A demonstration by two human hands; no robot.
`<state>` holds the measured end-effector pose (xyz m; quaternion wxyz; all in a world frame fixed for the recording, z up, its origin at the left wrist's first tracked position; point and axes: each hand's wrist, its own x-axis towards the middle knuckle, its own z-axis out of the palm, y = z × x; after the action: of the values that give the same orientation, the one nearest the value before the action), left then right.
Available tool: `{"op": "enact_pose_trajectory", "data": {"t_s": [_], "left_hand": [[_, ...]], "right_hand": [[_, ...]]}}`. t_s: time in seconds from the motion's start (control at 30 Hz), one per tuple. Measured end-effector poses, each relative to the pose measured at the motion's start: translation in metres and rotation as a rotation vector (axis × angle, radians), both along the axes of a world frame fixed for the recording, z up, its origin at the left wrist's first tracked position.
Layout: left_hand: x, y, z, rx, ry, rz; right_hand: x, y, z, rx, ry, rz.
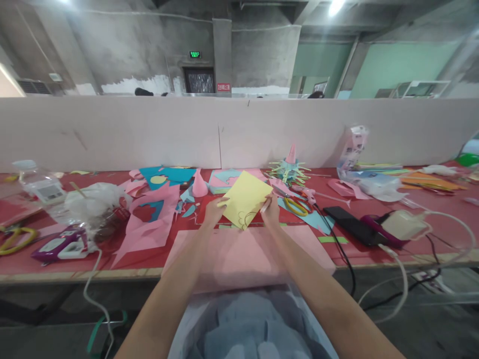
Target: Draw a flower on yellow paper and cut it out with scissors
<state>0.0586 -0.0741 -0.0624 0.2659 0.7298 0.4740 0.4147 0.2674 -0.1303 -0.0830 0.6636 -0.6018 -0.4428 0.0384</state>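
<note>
A square of yellow paper is held up with one corner pointing down, and dark curved outlines are drawn near that lower corner. At its left edge, my left hand is closed on the paper. My right hand grips the right edge; a slim whitish thing, perhaps a pen, shows at its fingers. Below the paper a pink sheet lies at the table's front edge, under my forearms. Just beyond the hands are a pink paper cone and yellow-handled scissors.
A spiky paper piece with a pink cone stands behind. Cut pink paper, a purple device and a plastic bottle are left. A black phone, white charger and cables lie right. A white partition closes the back.
</note>
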Motion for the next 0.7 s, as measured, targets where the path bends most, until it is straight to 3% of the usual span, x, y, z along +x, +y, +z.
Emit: {"op": "enact_pose_trajectory", "data": {"t_s": [0.2,0.37,0.53,0.7], "left_hand": [[-0.001,-0.001,-0.001,0.008,0.088,0.013],[0.0,0.0,-0.001,0.027,0.09,-0.014],[0.002,-0.002,0.001,-0.002,0.088,-0.001],[0.002,0.0,-0.002,-0.014,0.109,0.02]], "right_hand": [[0.0,-0.011,0.014,0.14,0.067,-0.077],[-0.014,-0.019,0.025,0.045,0.111,0.189],[-0.021,-0.018,0.023,-0.056,0.164,0.511],[-0.019,-0.009,0.013,-0.15,0.227,0.584]]}}
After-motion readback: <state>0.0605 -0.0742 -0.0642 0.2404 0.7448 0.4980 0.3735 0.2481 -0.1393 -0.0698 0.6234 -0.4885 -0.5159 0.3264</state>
